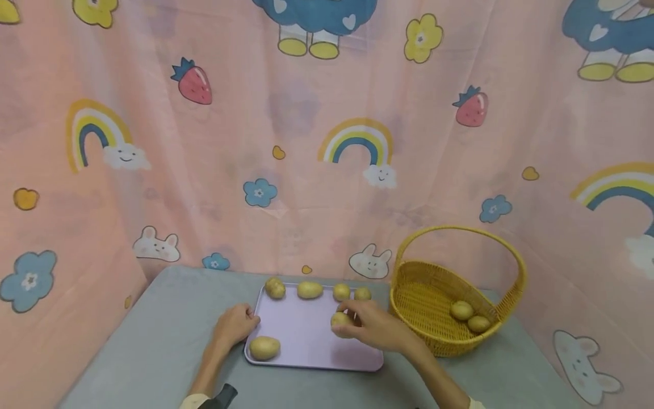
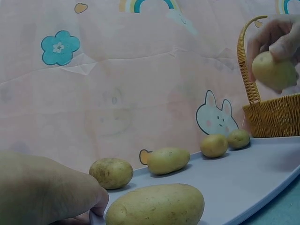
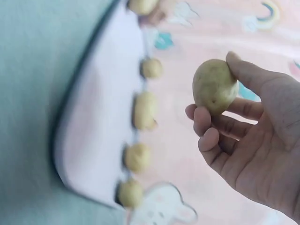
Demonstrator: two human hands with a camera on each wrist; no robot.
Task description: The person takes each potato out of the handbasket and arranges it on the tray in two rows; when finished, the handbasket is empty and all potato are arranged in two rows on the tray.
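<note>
My right hand (image 1: pixel 375 325) holds a potato (image 3: pixel 215 86) between thumb and fingertips, raised above the right half of a pale lilac tray (image 1: pixel 301 329). At the tray's left rim, my left hand (image 1: pixel 237 325) pinches the edge; its fingertips are partly hidden in the left wrist view. A large oblong potato (image 1: pixel 264 348) lies in the near left corner of the tray. Along the far rim sits a row of potatoes: one at the left (image 1: pixel 275 288), a longer potato (image 1: pixel 309 290), a rounder potato (image 1: pixel 342 292) and a small potato (image 1: pixel 363 293) at the right.
Right of the tray stands a yellow wicker basket (image 1: pixel 434 342) with a tall arched handle. Inside it lie two potatoes (image 1: pixel 462 311). A grey cloth (image 1: pixel 153 346) covers the table, and a pink printed curtain (image 1: pixel 230 142) hangs behind and at both sides.
</note>
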